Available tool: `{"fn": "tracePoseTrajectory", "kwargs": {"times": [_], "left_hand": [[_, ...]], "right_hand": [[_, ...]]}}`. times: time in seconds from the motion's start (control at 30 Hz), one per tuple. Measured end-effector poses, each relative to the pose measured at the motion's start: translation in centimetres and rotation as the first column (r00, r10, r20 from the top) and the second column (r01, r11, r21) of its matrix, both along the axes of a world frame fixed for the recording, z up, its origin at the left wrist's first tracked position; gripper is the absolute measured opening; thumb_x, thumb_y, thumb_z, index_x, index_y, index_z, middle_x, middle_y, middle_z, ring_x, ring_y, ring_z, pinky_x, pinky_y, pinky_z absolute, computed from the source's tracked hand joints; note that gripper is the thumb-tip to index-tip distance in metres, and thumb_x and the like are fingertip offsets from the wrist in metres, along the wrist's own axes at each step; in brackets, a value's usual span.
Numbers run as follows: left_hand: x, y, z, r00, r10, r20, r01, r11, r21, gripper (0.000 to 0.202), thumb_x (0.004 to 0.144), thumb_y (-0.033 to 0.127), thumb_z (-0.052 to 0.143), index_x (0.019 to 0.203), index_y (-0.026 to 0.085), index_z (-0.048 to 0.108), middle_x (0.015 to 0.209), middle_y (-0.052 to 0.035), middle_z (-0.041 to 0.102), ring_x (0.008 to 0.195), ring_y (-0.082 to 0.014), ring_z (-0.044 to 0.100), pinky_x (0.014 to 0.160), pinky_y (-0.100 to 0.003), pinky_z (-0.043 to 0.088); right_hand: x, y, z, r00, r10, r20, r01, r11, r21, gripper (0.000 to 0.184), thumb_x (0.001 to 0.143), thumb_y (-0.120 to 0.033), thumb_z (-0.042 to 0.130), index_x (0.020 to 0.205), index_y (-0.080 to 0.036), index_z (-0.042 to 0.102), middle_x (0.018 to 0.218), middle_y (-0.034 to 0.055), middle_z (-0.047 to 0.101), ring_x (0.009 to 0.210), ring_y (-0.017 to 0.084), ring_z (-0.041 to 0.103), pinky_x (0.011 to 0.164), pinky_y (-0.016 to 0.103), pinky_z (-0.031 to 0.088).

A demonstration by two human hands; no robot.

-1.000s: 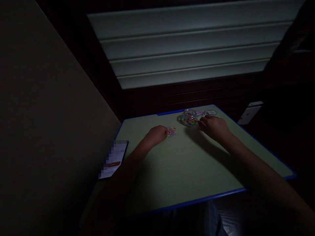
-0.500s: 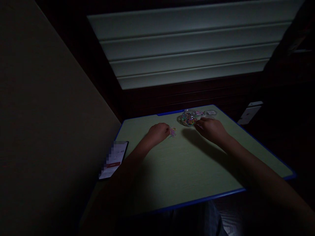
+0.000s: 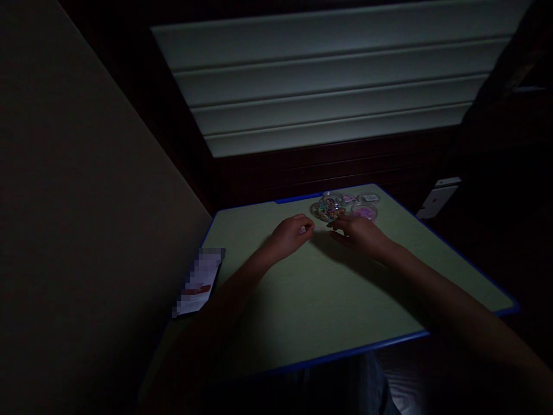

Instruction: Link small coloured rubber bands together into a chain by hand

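Observation:
My left hand (image 3: 294, 233) is low over the table, its fingers curled together. A speck of pale pink shows at its fingertips, too small to name, and the fingers hide the rest. Just to the right, my right hand (image 3: 360, 235) hovers with thumb and fingers apart, and nothing shows between them. Beyond it stands a clear lobed container (image 3: 325, 202) with small multicoloured loop-like pieces (image 3: 332, 214). Close behind the right hand lies a round clear dish (image 3: 375, 215) of small pink-purple pieces (image 3: 363, 211).
A clear round lid (image 3: 375, 198) with a white label and some pink bits (image 3: 349, 199) are at the back of the pale green, blue-edged table (image 3: 311, 311). A phone (image 3: 199, 282) lies at its left edge. A white device (image 3: 439, 199) is past the right edge.
My left hand has moved right, over the spot where a small pile of pink loops lay. My right hand has come slightly down from the dish and its fingers have spread, uncovering the pink pieces.

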State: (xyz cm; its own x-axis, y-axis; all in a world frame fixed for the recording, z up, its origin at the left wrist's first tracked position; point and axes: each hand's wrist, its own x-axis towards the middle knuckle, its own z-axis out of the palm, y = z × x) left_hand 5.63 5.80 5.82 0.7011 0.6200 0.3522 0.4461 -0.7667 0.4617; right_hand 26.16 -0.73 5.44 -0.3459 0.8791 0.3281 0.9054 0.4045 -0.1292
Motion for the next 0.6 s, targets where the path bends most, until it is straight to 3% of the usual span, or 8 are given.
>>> {"fn": "tracePoseTrajectory", "kwargs": {"times": [0.23,0.6], "left_hand": [[0.16,-0.46,0.17,0.998,-0.061,-0.001,0.061,0.998,-0.001,0.019,0.086,0.022,0.046,0.087,0.016,0.063,0.086,-0.0028,0.06,0.076,-0.0121,0.055,0.07,-0.024,0.042],[0.24,-0.64,0.23,0.996,-0.081,-0.026,0.082,0.996,0.023,0.021,0.086,0.023,0.046,0.087,0.015,0.065,0.084,-0.0026,0.06,0.075,-0.0118,0.054,0.069,-0.023,0.042]], "right_hand": [[-0.11,0.16,-0.38,0.999,0.053,0.008,-0.053,0.999,0.01,0.03,0.09,-0.028,0.042,0.103,-0.017,0.066,0.1,0.009,0.066,0.081,0.017,0.062,0.069,0.026,0.039],[-0.14,0.26,-0.36,0.999,0.033,0.039,-0.034,0.999,0.034,0.026,0.089,-0.026,0.043,0.09,-0.017,0.067,0.089,0.0073,0.067,0.074,0.015,0.059,0.064,0.024,0.033]]}}
